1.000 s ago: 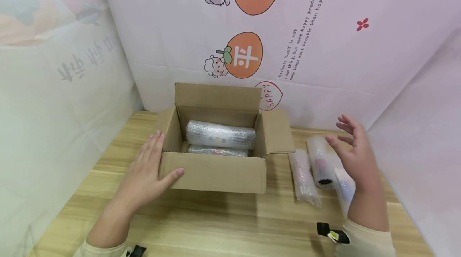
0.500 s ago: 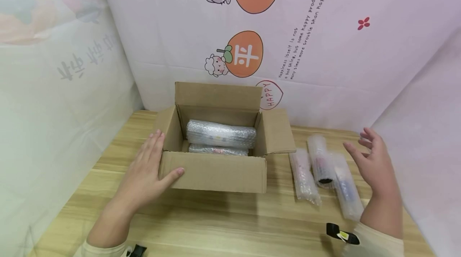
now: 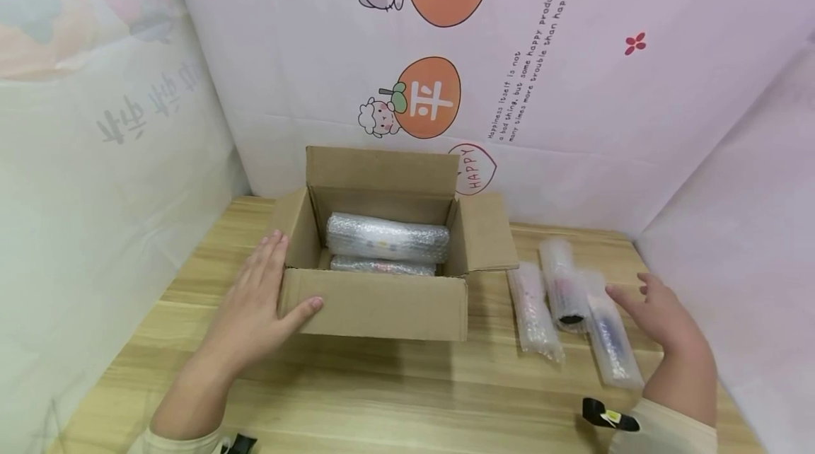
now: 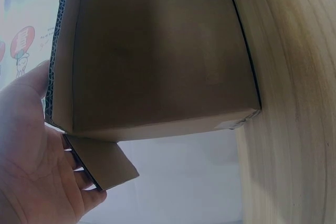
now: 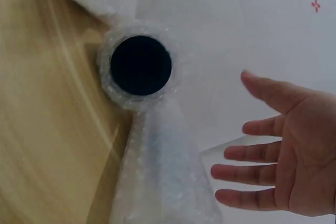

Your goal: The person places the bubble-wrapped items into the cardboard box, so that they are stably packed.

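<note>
My left hand (image 3: 255, 305) lies along the front left corner of an unsealed cardboard box (image 3: 376, 305), its fingers straight against the left flap and the thumb on the front flap. Inside the box lie two bubble-wrapped packages, a thick clear roll (image 3: 385, 236) and a flatter bundle (image 3: 382, 268) partly hidden by the front wall. At the right, my right hand (image 3: 662, 312) holds nothing, with fingers extended and spread. It hovers beside a bubble-wrapped package with a blue patch (image 3: 614, 344). Next to that lies a wrapped cylinder (image 5: 140, 65) with a dark round end.
A third wrapped package (image 3: 535, 312), with pinkish marks, lies closest to the box on the wooden table (image 3: 395, 397). The box's right flap (image 3: 489, 231) sticks out toward it. White printed cloth (image 3: 573, 121) rises behind and at both sides.
My right hand has moved right and then lower, uncovering the package with the blue patch. The left hand stays at the box, and the packages lie as before.
</note>
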{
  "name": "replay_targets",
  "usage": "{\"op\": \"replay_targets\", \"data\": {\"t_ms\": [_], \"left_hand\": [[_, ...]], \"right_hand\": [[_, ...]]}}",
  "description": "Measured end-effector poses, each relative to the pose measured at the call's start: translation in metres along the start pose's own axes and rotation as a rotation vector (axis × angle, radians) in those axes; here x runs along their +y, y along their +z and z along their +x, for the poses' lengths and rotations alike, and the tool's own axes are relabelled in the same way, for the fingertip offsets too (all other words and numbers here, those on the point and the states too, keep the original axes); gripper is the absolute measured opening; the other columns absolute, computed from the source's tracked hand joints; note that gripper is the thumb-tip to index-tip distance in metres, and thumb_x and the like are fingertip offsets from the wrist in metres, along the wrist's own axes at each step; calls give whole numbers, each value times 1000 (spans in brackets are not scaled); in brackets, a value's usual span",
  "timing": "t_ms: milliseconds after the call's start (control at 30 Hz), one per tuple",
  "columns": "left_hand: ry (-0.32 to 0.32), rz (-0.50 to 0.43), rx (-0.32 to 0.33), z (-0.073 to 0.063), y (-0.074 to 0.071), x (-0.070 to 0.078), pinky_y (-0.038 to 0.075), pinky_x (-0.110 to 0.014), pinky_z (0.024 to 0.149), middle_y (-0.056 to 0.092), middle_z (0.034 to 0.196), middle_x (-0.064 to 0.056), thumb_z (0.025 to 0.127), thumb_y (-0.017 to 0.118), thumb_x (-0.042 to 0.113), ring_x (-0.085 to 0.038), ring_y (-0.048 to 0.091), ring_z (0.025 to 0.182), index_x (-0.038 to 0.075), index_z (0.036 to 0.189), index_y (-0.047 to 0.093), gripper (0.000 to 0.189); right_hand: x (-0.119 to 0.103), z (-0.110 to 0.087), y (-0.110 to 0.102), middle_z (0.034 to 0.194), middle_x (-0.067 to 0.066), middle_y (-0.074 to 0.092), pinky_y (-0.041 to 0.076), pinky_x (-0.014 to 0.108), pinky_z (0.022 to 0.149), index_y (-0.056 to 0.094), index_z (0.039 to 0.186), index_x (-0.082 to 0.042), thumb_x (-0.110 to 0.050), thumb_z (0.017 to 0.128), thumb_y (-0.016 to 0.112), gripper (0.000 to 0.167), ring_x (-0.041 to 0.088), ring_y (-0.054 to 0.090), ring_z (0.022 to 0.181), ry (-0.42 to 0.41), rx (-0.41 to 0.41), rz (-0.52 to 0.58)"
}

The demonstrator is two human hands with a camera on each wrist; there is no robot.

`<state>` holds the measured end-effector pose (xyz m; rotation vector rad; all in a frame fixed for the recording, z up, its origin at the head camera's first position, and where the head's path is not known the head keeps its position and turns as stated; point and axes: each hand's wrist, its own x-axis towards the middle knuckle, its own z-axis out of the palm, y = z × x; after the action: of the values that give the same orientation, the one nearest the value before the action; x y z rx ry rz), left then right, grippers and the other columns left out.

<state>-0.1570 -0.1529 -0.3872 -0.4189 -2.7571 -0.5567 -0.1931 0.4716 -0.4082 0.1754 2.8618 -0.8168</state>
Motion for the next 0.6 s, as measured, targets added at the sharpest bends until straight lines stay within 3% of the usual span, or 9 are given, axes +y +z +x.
{"op": "replay_targets", "data": {"t_ms": [200,400,500,600], "left_hand": [[-1,-5,8,0,2,-1,12,-48,124,3,166,-7,90,54,65,-31,7,153,13,159,1,101],[-1,-4,7,-2,4,-2,11,-47,125,2,166,-6,91,53,65,-29,5,153,14,159,0,101],[2,-7,11,-2,5,-3,10,-46,125,2,166,-6,91,54,65,-30,5,153,14,159,0,100],[4,-10,13,-2,5,-3,10,-47,125,2,166,-7,91,54,64,-30,5,153,14,159,0,100]], "right_hand": [[8,5,10,137,50,30,39,72,93,12,145,22,-64,98,38,102,66,35,121,34,-73,-125],[3,4,18,144,48,16,51,62,85,8,146,20,-71,94,37,109,65,41,118,128,-174,-94],[2,3,22,137,47,32,57,50,72,19,144,18,-66,94,46,102,54,55,106,129,-188,-38],[1,4,24,120,35,52,56,44,68,32,137,14,-62,93,52,90,38,60,97,145,-197,5]]}}
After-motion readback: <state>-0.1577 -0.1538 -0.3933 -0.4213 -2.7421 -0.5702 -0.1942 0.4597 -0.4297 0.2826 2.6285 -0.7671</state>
